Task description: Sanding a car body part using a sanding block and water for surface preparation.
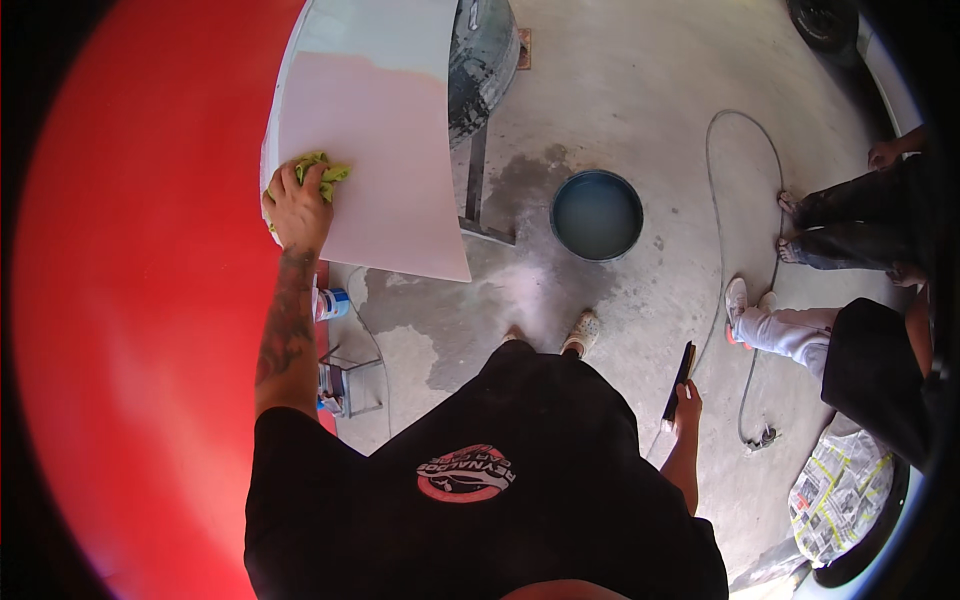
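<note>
My left hand (298, 205) grips a crumpled yellow-green cloth (333, 173) against the left edge of a curved panel (370, 190), which is pale pink with a whitish upper band. At my right side, away from the panel, my right hand (686, 400) holds a long, thin black block-like tool (678, 378) pointing up and forward.
A red surface (130, 300) fills the left. A metal stand (477, 175), a blue bucket (596, 215) of cloudy liquid, looped cords (708, 160), a can (333, 303) and a low stool (350, 385) stand or lie around. Two people's legs (850, 230) and a paper-covered item (835, 490) are at right.
</note>
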A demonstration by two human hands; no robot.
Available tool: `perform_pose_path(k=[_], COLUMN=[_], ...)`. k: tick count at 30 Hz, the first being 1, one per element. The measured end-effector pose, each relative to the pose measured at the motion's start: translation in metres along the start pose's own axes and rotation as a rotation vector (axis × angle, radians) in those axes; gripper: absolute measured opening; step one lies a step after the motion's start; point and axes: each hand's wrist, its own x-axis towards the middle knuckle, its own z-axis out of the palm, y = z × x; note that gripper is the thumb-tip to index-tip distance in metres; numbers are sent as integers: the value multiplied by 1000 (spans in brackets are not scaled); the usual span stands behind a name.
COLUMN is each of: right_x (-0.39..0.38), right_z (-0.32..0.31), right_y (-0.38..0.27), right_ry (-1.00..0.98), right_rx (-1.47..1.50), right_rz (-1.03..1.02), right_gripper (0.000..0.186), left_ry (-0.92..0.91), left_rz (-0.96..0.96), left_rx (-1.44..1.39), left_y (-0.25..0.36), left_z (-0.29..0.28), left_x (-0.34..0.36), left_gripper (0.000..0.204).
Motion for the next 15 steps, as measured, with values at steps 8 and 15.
perform_pose_path(k=[8,15], right_x=[-49,-86], right_z=[2,-3], right_y=[27,148], right_ry=[84,152], right_rx=[78,-24], right_rz=[112,307], right_gripper=[52,53], left_ry=[142,77], left_rz=[-71,15], left_rx=[99,-27], left_y=[21,115], left_z=[52,125], left_x=[50,124], left_gripper=[32,30])
